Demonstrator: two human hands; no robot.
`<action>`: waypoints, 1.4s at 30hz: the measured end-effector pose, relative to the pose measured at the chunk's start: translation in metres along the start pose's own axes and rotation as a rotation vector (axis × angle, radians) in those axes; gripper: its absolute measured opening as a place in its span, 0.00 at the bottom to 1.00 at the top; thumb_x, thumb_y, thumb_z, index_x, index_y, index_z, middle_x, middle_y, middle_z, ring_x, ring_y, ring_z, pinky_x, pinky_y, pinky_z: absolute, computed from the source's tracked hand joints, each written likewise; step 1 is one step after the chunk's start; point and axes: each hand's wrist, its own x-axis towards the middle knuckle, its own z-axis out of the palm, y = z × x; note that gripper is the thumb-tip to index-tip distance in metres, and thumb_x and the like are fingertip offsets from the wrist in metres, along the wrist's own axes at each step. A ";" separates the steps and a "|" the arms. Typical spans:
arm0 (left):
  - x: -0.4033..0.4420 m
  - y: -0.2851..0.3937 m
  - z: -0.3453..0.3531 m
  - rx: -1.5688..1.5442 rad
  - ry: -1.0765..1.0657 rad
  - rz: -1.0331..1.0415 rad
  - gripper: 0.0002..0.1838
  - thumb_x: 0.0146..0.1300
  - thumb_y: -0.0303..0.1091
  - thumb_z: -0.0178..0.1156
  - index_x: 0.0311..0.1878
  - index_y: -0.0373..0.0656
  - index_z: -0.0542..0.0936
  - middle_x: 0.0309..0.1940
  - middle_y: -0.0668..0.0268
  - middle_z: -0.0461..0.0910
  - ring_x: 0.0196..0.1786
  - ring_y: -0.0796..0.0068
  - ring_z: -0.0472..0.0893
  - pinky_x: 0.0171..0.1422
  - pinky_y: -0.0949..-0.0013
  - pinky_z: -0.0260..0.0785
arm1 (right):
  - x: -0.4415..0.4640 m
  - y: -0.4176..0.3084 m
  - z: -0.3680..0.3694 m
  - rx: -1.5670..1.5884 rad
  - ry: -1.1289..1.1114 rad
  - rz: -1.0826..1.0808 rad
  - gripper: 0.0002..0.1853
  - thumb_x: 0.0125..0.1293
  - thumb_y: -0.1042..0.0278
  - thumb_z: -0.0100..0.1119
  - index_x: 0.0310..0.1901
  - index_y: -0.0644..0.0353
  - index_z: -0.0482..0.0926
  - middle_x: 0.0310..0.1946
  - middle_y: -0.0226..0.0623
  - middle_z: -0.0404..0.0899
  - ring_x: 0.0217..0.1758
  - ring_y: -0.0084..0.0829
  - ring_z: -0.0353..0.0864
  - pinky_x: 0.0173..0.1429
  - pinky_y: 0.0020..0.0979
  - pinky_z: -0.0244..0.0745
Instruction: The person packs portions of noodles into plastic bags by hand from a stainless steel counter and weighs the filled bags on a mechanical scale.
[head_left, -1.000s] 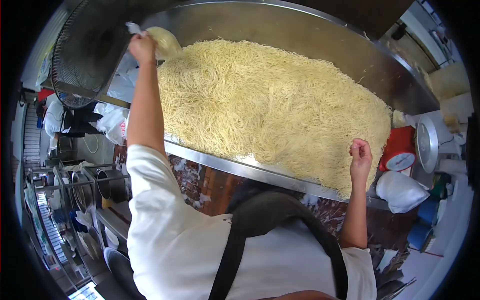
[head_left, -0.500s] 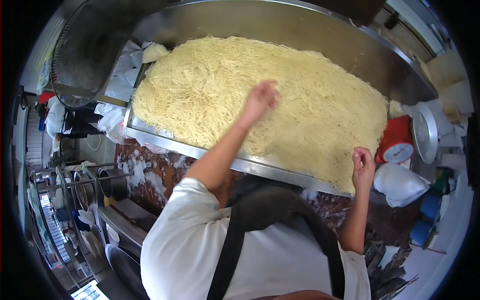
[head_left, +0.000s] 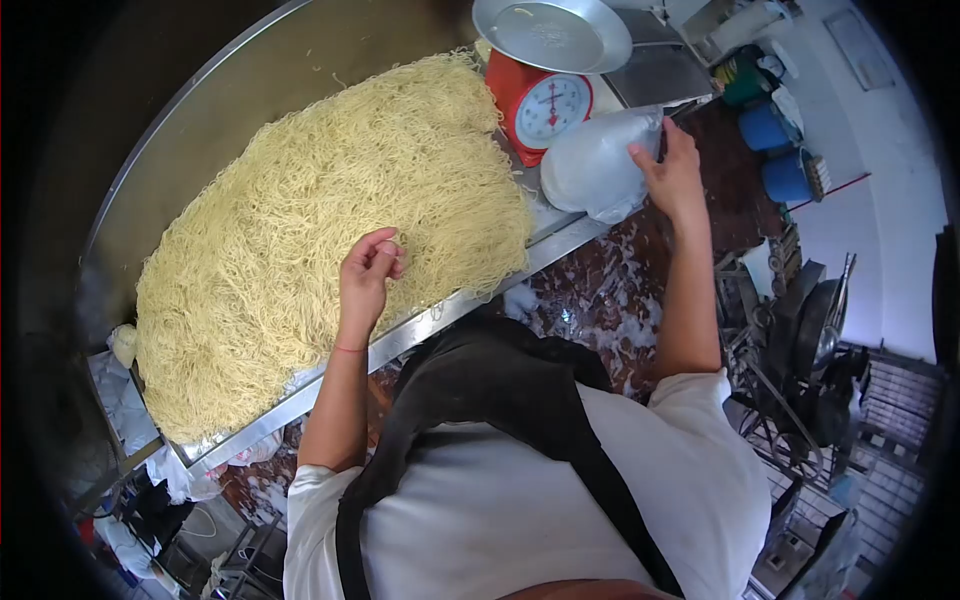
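Observation:
A wide bed of pale yellow noodles (head_left: 330, 200) lies heaped in a large metal tray (head_left: 455, 310). My left hand (head_left: 368, 275) is over the near side of the noodles, fingers curled in with the thumb against them, and nothing shows in it. At the tray's right end, my right hand (head_left: 672, 178) is at the edge of a whitish, translucent bundle of plastic bags (head_left: 593, 168). Its thumb and fingers are apart around that edge; whether they grip it is hard to see. Beside the bundle stands a red dial scale (head_left: 513, 105) with a round metal pan (head_left: 560, 35) on top.
Blue buckets (head_left: 785, 175) stand on the floor at the upper right. Pans and metal racks (head_left: 815, 330) fill the right side. The dark red floor (head_left: 600, 290) has white foam on it. White plastic (head_left: 185, 475) hangs at the tray's left corner.
My view has turned to the right, bringing the scale and bags closer to the middle. My right hand has moved from the tray's edge to the bag bundle. The left stays over the noodles.

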 end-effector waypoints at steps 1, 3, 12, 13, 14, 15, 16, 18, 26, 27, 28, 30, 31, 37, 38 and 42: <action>-0.001 0.002 0.018 0.002 -0.038 0.004 0.13 0.73 0.31 0.55 0.56 0.37 0.78 0.36 0.64 0.82 0.32 0.80 0.78 0.39 0.75 0.74 | -0.003 0.010 0.001 0.102 -0.032 0.113 0.24 0.62 0.58 0.68 0.54 0.66 0.79 0.47 0.52 0.79 0.48 0.49 0.80 0.54 0.43 0.74; 0.002 0.004 0.042 0.005 -0.095 -0.019 0.13 0.73 0.31 0.56 0.56 0.37 0.78 0.36 0.64 0.82 0.33 0.80 0.78 0.39 0.75 0.73 | 0.006 0.009 0.005 0.310 -0.098 0.327 0.22 0.62 0.57 0.69 0.50 0.66 0.81 0.42 0.50 0.81 0.45 0.45 0.82 0.50 0.40 0.76; 0.006 0.022 0.066 0.041 -0.200 -0.021 0.14 0.73 0.31 0.56 0.57 0.37 0.78 0.37 0.65 0.82 0.34 0.81 0.77 0.41 0.75 0.73 | 0.036 -0.006 -0.026 0.566 0.111 0.440 0.10 0.66 0.65 0.64 0.38 0.64 0.79 0.33 0.42 0.81 0.36 0.33 0.83 0.40 0.33 0.76; 0.007 0.025 0.066 0.039 -0.207 -0.021 0.14 0.73 0.31 0.56 0.57 0.36 0.78 0.37 0.65 0.82 0.34 0.81 0.77 0.41 0.75 0.73 | 0.030 0.000 -0.019 0.447 0.008 0.408 0.10 0.65 0.65 0.64 0.37 0.64 0.79 0.32 0.43 0.81 0.36 0.35 0.82 0.41 0.33 0.76; 0.006 0.028 0.067 0.035 -0.214 -0.022 0.14 0.73 0.31 0.56 0.57 0.36 0.78 0.37 0.65 0.82 0.34 0.81 0.77 0.41 0.75 0.73 | 0.021 0.008 -0.010 0.327 -0.096 0.373 0.10 0.64 0.65 0.65 0.37 0.64 0.79 0.32 0.43 0.80 0.36 0.37 0.82 0.41 0.33 0.75; 0.004 0.031 0.068 0.030 -0.221 -0.024 0.14 0.73 0.31 0.56 0.57 0.36 0.78 0.37 0.65 0.82 0.34 0.81 0.77 0.41 0.75 0.73 | 0.018 0.007 -0.009 0.204 -0.201 0.337 0.10 0.64 0.65 0.66 0.37 0.63 0.79 0.31 0.44 0.80 0.35 0.39 0.81 0.42 0.33 0.75; 0.002 0.033 0.068 0.026 -0.229 -0.024 0.13 0.73 0.31 0.56 0.56 0.36 0.78 0.37 0.65 0.82 0.34 0.81 0.77 0.41 0.75 0.73 | 0.017 0.005 -0.008 0.254 -0.231 0.401 0.09 0.63 0.66 0.66 0.36 0.63 0.79 0.31 0.45 0.79 0.33 0.44 0.79 0.42 0.35 0.75; 0.001 0.034 0.063 0.031 -0.243 -0.017 0.13 0.72 0.31 0.56 0.56 0.36 0.78 0.37 0.65 0.82 0.34 0.81 0.77 0.41 0.75 0.73 | 0.027 -0.004 -0.018 0.335 0.000 0.336 0.09 0.63 0.67 0.66 0.35 0.63 0.78 0.30 0.45 0.78 0.33 0.42 0.79 0.41 0.36 0.75; -0.004 0.042 0.039 0.009 -0.276 -0.006 0.16 0.77 0.38 0.49 0.55 0.36 0.78 0.37 0.64 0.82 0.34 0.80 0.78 0.41 0.74 0.74 | 0.013 -0.116 -0.056 1.361 0.223 0.273 0.07 0.73 0.67 0.57 0.46 0.60 0.72 0.54 0.44 0.78 0.56 0.33 0.79 0.58 0.43 0.79; -0.001 0.045 0.037 -0.022 -0.302 -0.015 0.19 0.77 0.42 0.48 0.56 0.36 0.77 0.38 0.64 0.82 0.35 0.79 0.78 0.41 0.73 0.74 | 0.004 -0.123 -0.052 1.572 0.163 0.315 0.07 0.73 0.67 0.56 0.46 0.58 0.71 0.50 0.43 0.79 0.53 0.36 0.80 0.63 0.46 0.75; 0.002 0.048 0.033 -0.051 -0.329 -0.024 0.22 0.77 0.46 0.46 0.57 0.36 0.77 0.38 0.64 0.82 0.35 0.78 0.79 0.41 0.72 0.74 | -0.002 -0.138 -0.055 1.738 0.069 0.324 0.07 0.73 0.65 0.55 0.45 0.57 0.70 0.43 0.40 0.80 0.47 0.36 0.81 0.60 0.45 0.74; 0.007 0.057 0.026 -0.146 -0.367 -0.084 0.29 0.77 0.55 0.42 0.58 0.36 0.76 0.39 0.63 0.82 0.37 0.76 0.80 0.41 0.71 0.75 | -0.018 -0.166 -0.049 1.962 -0.271 0.345 0.12 0.72 0.58 0.56 0.42 0.58 0.71 0.29 0.33 0.74 0.34 0.28 0.75 0.43 0.33 0.72; 0.012 0.064 0.023 -0.212 -0.382 -0.130 0.32 0.76 0.59 0.39 0.59 0.36 0.75 0.39 0.63 0.82 0.37 0.75 0.81 0.42 0.70 0.75 | -0.027 -0.187 -0.050 1.981 -0.428 0.427 0.11 0.71 0.59 0.57 0.41 0.58 0.72 0.26 0.29 0.72 0.31 0.24 0.73 0.38 0.30 0.71; 0.043 0.126 -0.006 -0.326 -0.563 -0.278 0.35 0.74 0.62 0.43 0.63 0.37 0.73 0.44 0.60 0.82 0.39 0.72 0.82 0.44 0.68 0.76 | -0.064 -0.243 -0.006 1.264 -0.905 -0.303 0.09 0.72 0.61 0.55 0.42 0.58 0.77 0.33 0.33 0.77 0.38 0.32 0.76 0.48 0.36 0.73; 0.040 0.135 -0.009 -0.266 -0.579 -0.285 0.33 0.74 0.60 0.47 0.62 0.37 0.74 0.44 0.60 0.83 0.39 0.73 0.82 0.44 0.68 0.76 | -0.067 -0.247 0.009 1.228 -0.919 -0.424 0.09 0.72 0.61 0.55 0.42 0.58 0.77 0.34 0.36 0.77 0.39 0.34 0.76 0.49 0.37 0.73; 0.034 0.126 -0.013 0.403 -0.571 -0.030 0.17 0.67 0.33 0.60 0.57 0.36 0.78 0.38 0.65 0.83 0.37 0.78 0.79 0.39 0.73 0.73 | -0.070 -0.273 0.024 1.080 -0.920 -0.541 0.09 0.67 0.62 0.60 0.40 0.57 0.77 0.35 0.41 0.77 0.41 0.38 0.77 0.50 0.39 0.73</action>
